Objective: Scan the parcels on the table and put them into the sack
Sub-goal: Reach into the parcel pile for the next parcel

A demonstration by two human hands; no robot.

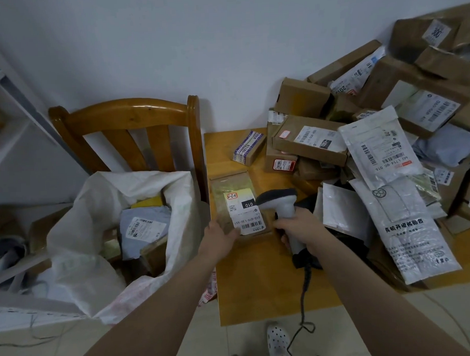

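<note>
Scanning: this looks to be the step in hand, since the scanner [280,203] has its head just right of the flat parcel [229,194] and turned toward it.
Flat parcel: a brown padded envelope at centre frame, over the left edge of the table [259,289]. Whether it lies on the wood or is lifted a little is hard to tell from this angle.
Label [246,214]: white, face up, with the barcode along its near end, close to the fingers.
Left hand [220,238]: clamped on the parcel's near-left corner, fingers curled at the edge.
Right hand [301,226]: wrapped tight round the scanner's handle, with the head tipped up and away toward the label.
Cable [303,295]: runs from the scanner's base off the table's near edge toward the floor, lower centre.
Sack [78,223]: white woven, mouth open, at left of centre and just beside the table. It leans against a wooden chair [125,112] and already holds a grey mailer and other packets.
Pile of parcels [334,145]: cartons and white mailers heaped across the right half of the frame, well short of cleared, so the task is likely far from done.
Next move: once the code reads, the left hand would carry the parcel a short way left and drop it through the sack's mouth. The grip is only on one corner, so the envelope may sag or swing, and the chair post stands between table and sack.
</note>
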